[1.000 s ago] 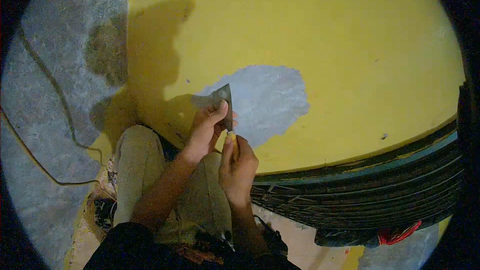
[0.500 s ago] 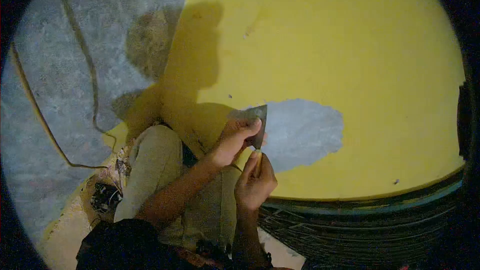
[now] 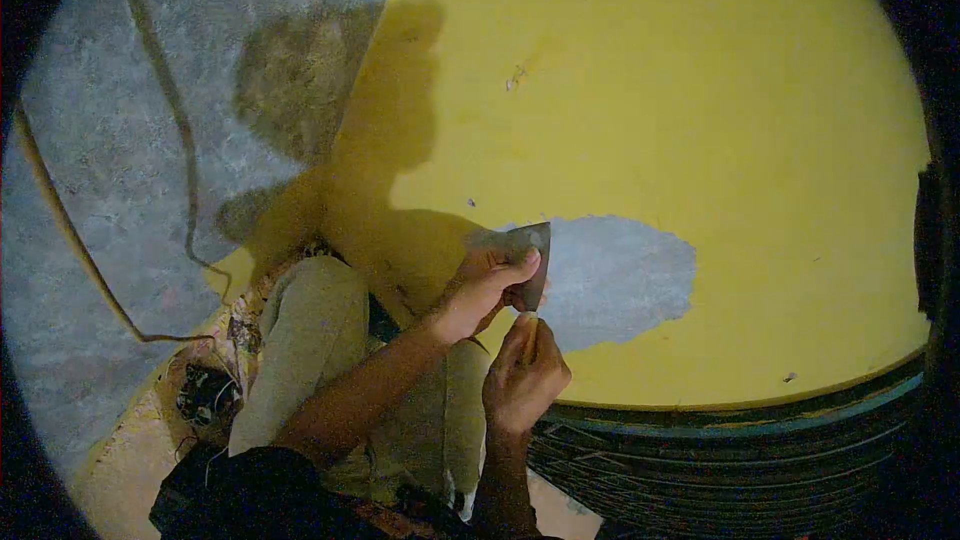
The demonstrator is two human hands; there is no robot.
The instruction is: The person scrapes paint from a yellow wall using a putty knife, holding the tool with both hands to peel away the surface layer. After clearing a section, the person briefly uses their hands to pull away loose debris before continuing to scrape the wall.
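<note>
A putty knife [image 3: 539, 268] with a dark, flared metal blade is held upright in front of me by both hands. My left hand [image 3: 490, 290] pinches the blade, its thumb flat on the face near the wide edge. Lower down, my right hand [image 3: 527, 370] is closed around the light-coloured handle, fingertips right at the base of the blade. Behind the knife lies a smooth grey patch [image 3: 625, 280] with ragged edges, surrounded by a yellow painted surface [image 3: 740, 140].
A rough grey surface [image 3: 90, 220] borders the yellow at left, with a brown cable [image 3: 70, 215] across it. Dark tangled wiring [image 3: 210, 395] sits beside my bent knee [image 3: 315, 290]. At lower right, dark ribbed slats [image 3: 720, 475] run along the yellow surface's edge.
Both hands and the putty knife have shifted slightly right and down in view, along with the grey patch. The grip on blade and handle is the same.
</note>
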